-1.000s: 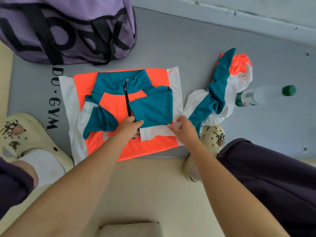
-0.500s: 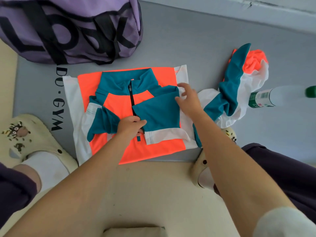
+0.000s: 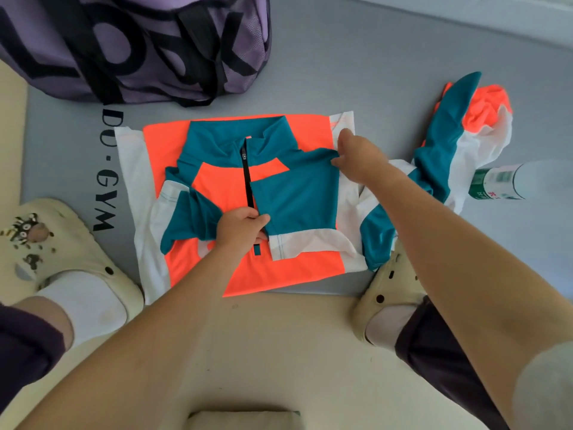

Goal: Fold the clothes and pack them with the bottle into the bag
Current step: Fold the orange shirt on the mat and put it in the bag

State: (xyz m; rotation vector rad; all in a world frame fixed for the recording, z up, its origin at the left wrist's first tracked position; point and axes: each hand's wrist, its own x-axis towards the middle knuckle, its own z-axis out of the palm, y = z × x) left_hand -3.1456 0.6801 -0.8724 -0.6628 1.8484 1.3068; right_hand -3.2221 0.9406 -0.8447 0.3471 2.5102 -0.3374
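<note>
Your left hand (image 3: 240, 226) pinches the folded sleeve at the jacket (image 3: 248, 193) zipper; your right hand (image 3: 359, 159) apparently grips its shoulder edge, below the bag (image 3: 139, 48).

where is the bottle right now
In the head view the bottle lies on its side at the right edge, on the grey mat, just right of the crumpled garment.

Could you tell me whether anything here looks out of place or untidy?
Yes: the second garment lies crumpled in a heap right of the jersey being folded, partly covering the bottle, which lies on its side. Nothing looks spilled or damaged.
</note>
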